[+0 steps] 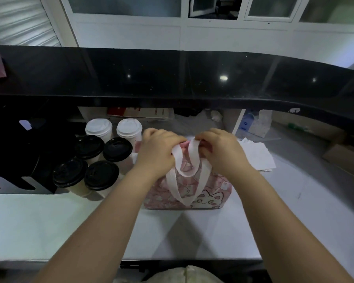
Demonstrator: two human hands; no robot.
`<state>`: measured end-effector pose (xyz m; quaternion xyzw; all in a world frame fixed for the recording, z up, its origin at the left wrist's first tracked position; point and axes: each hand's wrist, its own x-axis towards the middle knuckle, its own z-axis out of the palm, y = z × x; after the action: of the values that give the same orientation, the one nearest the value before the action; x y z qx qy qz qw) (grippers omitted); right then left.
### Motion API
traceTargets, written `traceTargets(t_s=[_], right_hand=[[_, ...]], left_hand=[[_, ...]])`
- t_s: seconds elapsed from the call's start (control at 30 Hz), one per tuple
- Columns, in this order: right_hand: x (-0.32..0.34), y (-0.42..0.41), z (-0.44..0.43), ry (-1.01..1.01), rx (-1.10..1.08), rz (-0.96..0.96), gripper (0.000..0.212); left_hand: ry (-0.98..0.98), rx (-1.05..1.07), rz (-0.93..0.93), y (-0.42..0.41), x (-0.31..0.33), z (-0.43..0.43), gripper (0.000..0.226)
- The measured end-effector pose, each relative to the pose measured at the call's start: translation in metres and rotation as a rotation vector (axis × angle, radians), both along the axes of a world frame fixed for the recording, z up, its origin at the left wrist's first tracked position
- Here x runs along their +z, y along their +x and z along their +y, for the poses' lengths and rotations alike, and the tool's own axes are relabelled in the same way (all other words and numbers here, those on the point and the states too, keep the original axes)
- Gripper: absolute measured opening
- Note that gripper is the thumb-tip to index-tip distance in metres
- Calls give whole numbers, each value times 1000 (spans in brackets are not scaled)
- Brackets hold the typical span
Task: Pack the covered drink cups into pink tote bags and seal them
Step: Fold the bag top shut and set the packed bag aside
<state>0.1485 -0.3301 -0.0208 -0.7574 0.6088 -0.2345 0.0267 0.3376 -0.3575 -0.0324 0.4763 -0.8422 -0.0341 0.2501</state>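
White counter [49, 221]: your left hand [159, 152] and right hand [219, 150], fingers curled, each grip the pink tote bag [213, 190] at its top; lidded cups [101, 174] stand left.

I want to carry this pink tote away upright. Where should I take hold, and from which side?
Take the pale straps together where they gather above the bag's mouth, coming straight down from above. The pink tote stands upright and the straps run up the middle of its face, so it should hang level. Lidded cups crowd its left side, which argues against a side approach.
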Motion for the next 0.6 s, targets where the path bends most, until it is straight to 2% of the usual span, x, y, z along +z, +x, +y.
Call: traceTargets(t_s=[0.17, 0.3, 0.37, 0.43, 0.5, 0.6], right_hand=[[-9, 8, -4, -66, -39, 77, 16], [-11, 9, 0, -129, -2, 64, 21], [-10, 3, 2, -125, 22, 40, 25], [-11, -7, 4, -104, 14, 19, 19], [-11, -15, 5, -99, -11, -3, 19], [-12, -15, 3, -124, -18, 50, 14]], left_hand=[[-22, 65, -48, -19, -8, -2, 38], [-68, 90, -17, -18, -12, -1, 29], [-66, 56, -9, -11, -12, 0, 32], [-51, 34, -11, 1, -12, -1, 34], [-53, 36, 20, 15, -12, -2, 25], [-65, 58, 16, 18, -12, -2, 22]])
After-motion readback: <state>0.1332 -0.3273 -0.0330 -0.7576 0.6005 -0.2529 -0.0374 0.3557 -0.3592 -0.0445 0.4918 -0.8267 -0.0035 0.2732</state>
